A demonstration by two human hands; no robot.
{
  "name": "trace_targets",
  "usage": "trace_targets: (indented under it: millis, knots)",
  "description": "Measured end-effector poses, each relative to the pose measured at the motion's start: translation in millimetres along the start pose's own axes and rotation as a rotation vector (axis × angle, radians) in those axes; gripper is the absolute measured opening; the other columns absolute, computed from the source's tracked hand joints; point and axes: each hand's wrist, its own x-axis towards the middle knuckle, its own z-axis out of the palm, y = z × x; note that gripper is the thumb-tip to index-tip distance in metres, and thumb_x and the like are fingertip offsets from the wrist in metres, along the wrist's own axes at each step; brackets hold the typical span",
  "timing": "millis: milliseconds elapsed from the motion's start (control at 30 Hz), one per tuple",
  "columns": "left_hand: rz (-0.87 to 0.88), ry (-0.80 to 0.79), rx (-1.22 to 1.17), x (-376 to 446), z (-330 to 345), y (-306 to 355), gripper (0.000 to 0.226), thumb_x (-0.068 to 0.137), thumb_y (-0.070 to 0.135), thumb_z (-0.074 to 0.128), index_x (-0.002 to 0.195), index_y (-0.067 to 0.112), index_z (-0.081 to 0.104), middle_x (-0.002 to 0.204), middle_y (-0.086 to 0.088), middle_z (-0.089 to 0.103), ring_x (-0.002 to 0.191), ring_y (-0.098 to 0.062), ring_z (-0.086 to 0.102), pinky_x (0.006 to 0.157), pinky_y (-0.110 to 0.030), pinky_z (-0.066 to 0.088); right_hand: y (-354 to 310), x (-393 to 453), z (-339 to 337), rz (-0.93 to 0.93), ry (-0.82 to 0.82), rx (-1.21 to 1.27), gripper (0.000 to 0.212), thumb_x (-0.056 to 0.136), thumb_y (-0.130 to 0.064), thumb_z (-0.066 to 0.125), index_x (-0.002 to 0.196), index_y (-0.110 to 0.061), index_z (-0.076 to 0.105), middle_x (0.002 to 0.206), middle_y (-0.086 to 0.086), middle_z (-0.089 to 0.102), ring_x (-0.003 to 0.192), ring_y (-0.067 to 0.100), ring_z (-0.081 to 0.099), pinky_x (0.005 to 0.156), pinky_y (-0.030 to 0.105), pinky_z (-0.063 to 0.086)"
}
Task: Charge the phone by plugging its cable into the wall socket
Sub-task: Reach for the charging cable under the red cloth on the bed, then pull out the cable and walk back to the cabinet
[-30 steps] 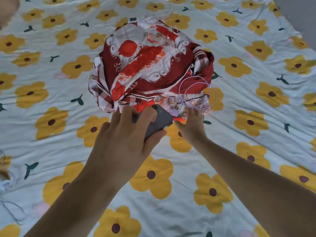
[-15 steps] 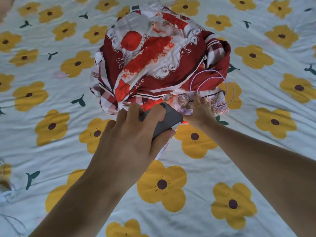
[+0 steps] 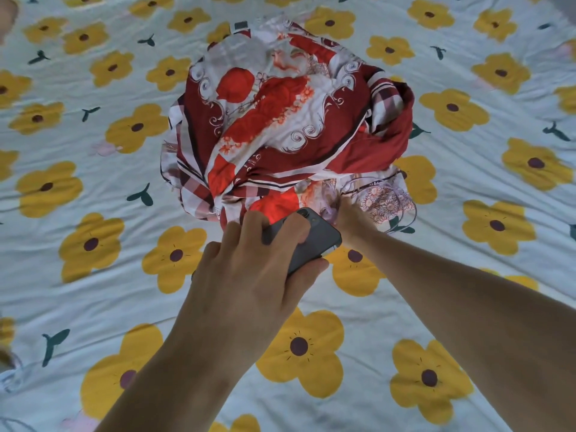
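My left hand (image 3: pixel 249 275) grips a dark phone (image 3: pixel 314 241), back side up, just in front of a red and white bundle of cloth (image 3: pixel 280 120) on the bed. My right hand (image 3: pixel 353 218) reaches past the phone's top end, its fingers curled into the bundle's near right edge. There a thin pale purple cable (image 3: pixel 405 198) lies in loose loops, and the fingers close on the cable's near part. The fingertips are hidden by cloth. No wall socket is in view.
The bed is covered by a white sheet (image 3: pixel 93 291) printed with large yellow flowers. A bit of pale cord or cloth (image 3: pixel 9 378) shows at the lower left edge. Grey floor or wall shows at the top right corner.
The cable loops that stood up on the bundle's right side now lie lower and flatter by my right hand. Both hands have stayed at the bundle's near edge, the phone still held.
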Motion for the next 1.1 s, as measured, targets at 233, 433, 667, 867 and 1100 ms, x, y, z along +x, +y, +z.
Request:
trace_targets:
  millis: [233, 433, 667, 867, 1100]
  knots:
    - [-0.019, 0.02, 0.018, -10.8, -10.4, 4.9, 0.046, 0.094, 0.061, 0.032, 0.11, 0.023, 0.051, 0.092, -0.006, 0.052, 0.073, -0.029, 0.054, 0.059, -0.045, 0.051, -10.3, -14.0, 10.6, -0.113, 0.009, -0.033, 0.042, 0.093, -0.026, 0.053, 0.132, -0.013, 0.047, 0.131, 0.018, 0.05, 0.121, 0.039, 0.05, 0.095, 0.044, 0.047]
    - [-0.041, 0.074, 0.06, -12.5, -59.3, 25.2, 0.049, 0.092, 0.064, 0.023, 0.112, 0.025, 0.046, 0.097, -0.007, 0.05, 0.079, -0.031, 0.056, 0.06, -0.043, 0.05, 13.5, -94.8, 30.7, -0.133, -0.169, -0.137, 0.047, 0.09, -0.029, 0.056, 0.13, -0.009, 0.044, 0.129, 0.013, 0.051, 0.112, 0.038, 0.059, 0.085, 0.044, 0.051]
    - [0.034, 0.165, 0.102, -39.0, -176.9, 79.1, 0.046, 0.092, 0.064, 0.022, 0.112, 0.028, 0.041, 0.101, -0.006, 0.051, 0.083, -0.028, 0.057, 0.063, -0.038, 0.05, 1.2, -213.3, -54.9, -0.225, -0.067, -0.022, 0.018, 0.095, -0.025, 0.054, 0.104, -0.01, 0.05, 0.101, 0.012, 0.058, 0.094, 0.03, 0.061, 0.069, 0.035, 0.045]
    - [0.057, 0.261, 0.07, -88.9, -260.8, 124.9, 0.044, 0.093, 0.063, 0.027, 0.111, 0.026, 0.044, 0.102, -0.006, 0.049, 0.084, -0.029, 0.055, 0.062, -0.039, 0.05, -40.2, -319.3, -170.1, -0.448, 0.045, 0.209, 0.025, 0.087, -0.013, 0.065, 0.079, -0.015, 0.041, 0.09, 0.01, 0.06, 0.086, 0.027, 0.057, 0.076, 0.044, 0.049]
    - [0.041, 0.301, 0.041, -178.9, -329.8, 164.7, 0.043, 0.093, 0.065, 0.026, 0.109, 0.028, 0.044, 0.107, -0.004, 0.053, 0.09, -0.029, 0.058, 0.067, -0.041, 0.051, -82.6, -448.5, -262.9, -0.563, 0.197, 0.443, 0.014, 0.089, -0.026, 0.063, 0.088, -0.029, 0.05, 0.098, -0.009, 0.062, 0.092, 0.005, 0.059, 0.077, 0.028, 0.051]
